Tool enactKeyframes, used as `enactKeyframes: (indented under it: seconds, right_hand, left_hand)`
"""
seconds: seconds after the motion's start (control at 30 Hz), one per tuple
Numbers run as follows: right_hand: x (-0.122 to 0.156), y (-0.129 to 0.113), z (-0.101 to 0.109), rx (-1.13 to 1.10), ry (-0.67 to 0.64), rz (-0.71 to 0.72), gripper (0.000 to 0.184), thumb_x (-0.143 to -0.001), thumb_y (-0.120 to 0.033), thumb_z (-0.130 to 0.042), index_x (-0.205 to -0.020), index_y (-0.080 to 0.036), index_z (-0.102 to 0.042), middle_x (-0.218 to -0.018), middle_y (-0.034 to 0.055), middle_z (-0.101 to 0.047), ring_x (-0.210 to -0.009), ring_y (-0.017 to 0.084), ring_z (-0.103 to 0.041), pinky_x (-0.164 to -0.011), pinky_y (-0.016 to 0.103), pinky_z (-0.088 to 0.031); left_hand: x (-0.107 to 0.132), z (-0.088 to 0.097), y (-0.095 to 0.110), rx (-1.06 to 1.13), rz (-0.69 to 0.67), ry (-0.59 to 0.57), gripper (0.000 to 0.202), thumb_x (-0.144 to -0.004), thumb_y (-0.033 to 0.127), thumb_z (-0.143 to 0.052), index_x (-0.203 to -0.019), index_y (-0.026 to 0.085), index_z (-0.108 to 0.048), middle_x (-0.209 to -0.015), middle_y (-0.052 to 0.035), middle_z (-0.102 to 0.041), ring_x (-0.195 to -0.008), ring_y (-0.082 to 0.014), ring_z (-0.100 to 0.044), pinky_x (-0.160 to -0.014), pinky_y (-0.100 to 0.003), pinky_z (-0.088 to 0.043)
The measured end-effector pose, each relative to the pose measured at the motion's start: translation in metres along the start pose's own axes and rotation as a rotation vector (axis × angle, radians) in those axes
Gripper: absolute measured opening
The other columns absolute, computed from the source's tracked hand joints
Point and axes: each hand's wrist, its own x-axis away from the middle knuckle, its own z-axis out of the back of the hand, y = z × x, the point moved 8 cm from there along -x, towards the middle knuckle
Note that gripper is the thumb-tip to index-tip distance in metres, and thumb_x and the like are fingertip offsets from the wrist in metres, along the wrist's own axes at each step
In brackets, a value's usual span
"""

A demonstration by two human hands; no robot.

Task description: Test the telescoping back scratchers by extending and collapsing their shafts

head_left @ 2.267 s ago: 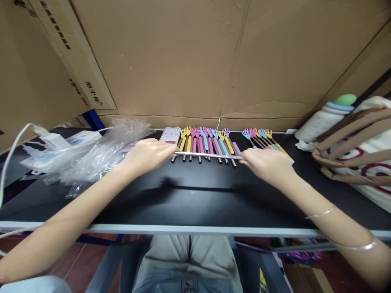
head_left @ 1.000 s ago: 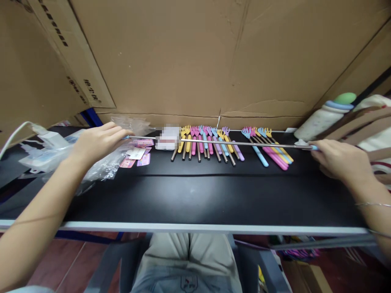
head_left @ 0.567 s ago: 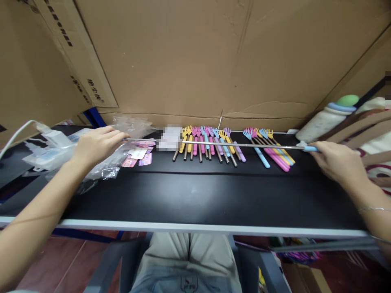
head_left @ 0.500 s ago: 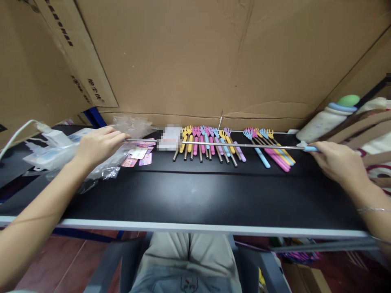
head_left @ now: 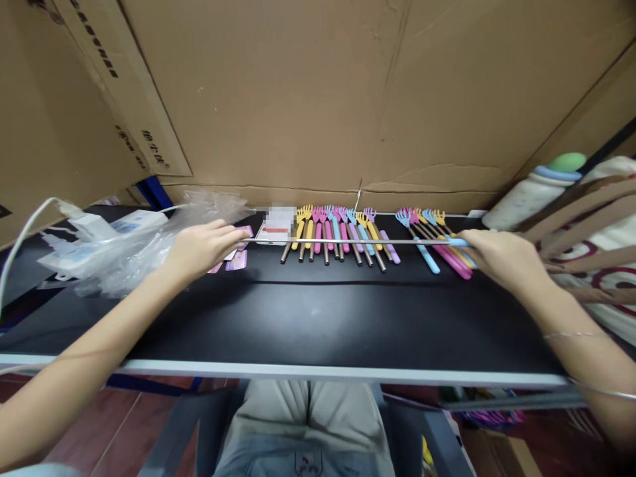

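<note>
A telescopic back scratcher (head_left: 328, 241) is stretched level between my hands, its thin metal rod drawn out long. My left hand (head_left: 211, 245) is closed around its left end, hiding whatever is there. At the other end, my right hand (head_left: 501, 258) grips the light blue handle (head_left: 458, 242). Behind and under the rod, several short back scratchers (head_left: 344, 232) in yellow, pink, blue and purple lie in a row, claw heads toward the cardboard. A smaller group of back scratchers (head_left: 437, 248) lies near my right hand. Small printed cards (head_left: 236, 260) are partly covered by my left hand.
Clear plastic bags (head_left: 134, 255) and a white power strip (head_left: 142, 220) lie on the left of the black table (head_left: 318, 324). A white box (head_left: 276, 225) sits mid-back. Cardboard (head_left: 298, 99) walls the back. A bottle (head_left: 529, 199) and a cloth bag (head_left: 596, 245) are at right.
Both hands have moved inward, closer together, and the rod between them is shorter. My left hand has come off the plastic bags toward the cards.
</note>
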Motion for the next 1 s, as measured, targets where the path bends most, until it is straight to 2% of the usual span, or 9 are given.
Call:
enactKeyframes:
  seconds: [0.03,0.1,0.27,0.4,0.5,0.6,0.8,1.0]
  right_hand:
    - [-0.004,-0.017,0.000,0.034,-0.046,0.061,0.022,-0.089,-0.036,-0.048,-0.081,-0.020,-0.062,-0.074,0.0076,-0.068,-0.059,0.016,-0.053,-0.055,0.027,-0.026]
    - [-0.009,-0.043,0.008,0.055,-0.032,0.118,0.029,-0.092,-0.038,-0.042,-0.082,-0.019,-0.061,-0.075,0.0075,-0.068,-0.058,0.016,-0.054,-0.054,0.027,-0.025]
    - [-0.012,-0.105,0.035,0.006,0.090,0.258,0.039,-0.096,-0.043,-0.033,-0.079,-0.020,-0.060,-0.060,0.0031,-0.063,-0.052,0.014,-0.053,-0.049,0.025,-0.020]
    - [-0.010,-0.150,0.049,-0.060,0.171,0.343,0.034,-0.096,-0.038,-0.036,-0.077,-0.019,-0.057,-0.056,0.0004,-0.061,-0.048,0.012,-0.053,-0.047,0.024,-0.017]
    - [-0.008,-0.175,0.051,-0.105,0.163,0.393,0.029,-0.095,-0.034,-0.039,-0.077,-0.018,-0.055,-0.059,-0.0002,-0.063,-0.049,0.012,-0.055,-0.046,0.024,-0.017]
    - [-0.010,-0.184,0.052,-0.119,0.145,0.378,0.028,-0.096,-0.033,-0.039,-0.078,-0.018,-0.054,-0.061,0.0005,-0.064,-0.049,0.012,-0.056,-0.047,0.025,-0.015]
    - [-0.013,-0.184,0.059,-0.093,0.170,0.361,0.030,-0.096,-0.034,-0.038,-0.077,-0.018,-0.055,-0.058,0.0014,-0.062,-0.048,0.013,-0.055,-0.046,0.025,-0.015]
    - [-0.016,-0.181,0.056,-0.149,0.174,0.341,0.037,-0.097,-0.040,-0.034,-0.077,-0.018,-0.057,-0.061,0.0012,-0.065,-0.050,0.012,-0.057,-0.046,0.025,-0.018]
  left_hand:
    - [-0.005,0.002,0.005,0.027,0.003,0.008,0.032,-0.098,0.030,-0.033,-0.099,0.024,-0.065,-0.074,-0.0027,-0.066,-0.068,-0.0161,-0.055,-0.049,-0.027,-0.030]
    - [-0.014,0.007,0.016,0.056,0.010,0.022,0.031,-0.097,0.030,-0.035,-0.095,0.024,-0.065,-0.074,-0.0026,-0.067,-0.069,-0.0166,-0.057,-0.050,-0.027,-0.031]
    - [-0.039,0.026,0.057,0.084,-0.044,0.072,0.023,-0.095,0.032,-0.043,-0.085,0.022,-0.062,-0.075,-0.0017,-0.067,-0.071,-0.0164,-0.058,-0.050,-0.026,-0.030]
    - [-0.059,0.036,0.099,0.137,-0.117,0.114,0.024,-0.095,0.028,-0.045,-0.077,0.018,-0.057,-0.064,-0.0007,-0.061,-0.063,-0.0154,-0.056,-0.048,-0.026,-0.027]
    - [-0.067,0.038,0.120,0.186,-0.150,0.133,0.025,-0.095,0.027,-0.046,-0.073,0.017,-0.054,-0.061,0.0002,-0.059,-0.059,-0.0141,-0.054,-0.046,-0.026,-0.025]
    - [-0.070,0.038,0.125,0.185,-0.138,0.131,0.022,-0.094,0.027,-0.048,-0.074,0.018,-0.053,-0.061,0.0007,-0.059,-0.060,-0.0143,-0.056,-0.045,-0.026,-0.023]
    - [-0.069,0.042,0.120,0.165,-0.099,0.172,0.023,-0.094,0.028,-0.048,-0.074,0.018,-0.054,-0.060,0.0009,-0.058,-0.059,-0.0137,-0.055,-0.045,-0.027,-0.022]
    - [-0.069,0.032,0.120,0.216,-0.084,0.139,0.026,-0.096,0.030,-0.043,-0.077,0.018,-0.057,-0.065,-0.0003,-0.060,-0.065,-0.0132,-0.056,-0.048,-0.026,-0.027]
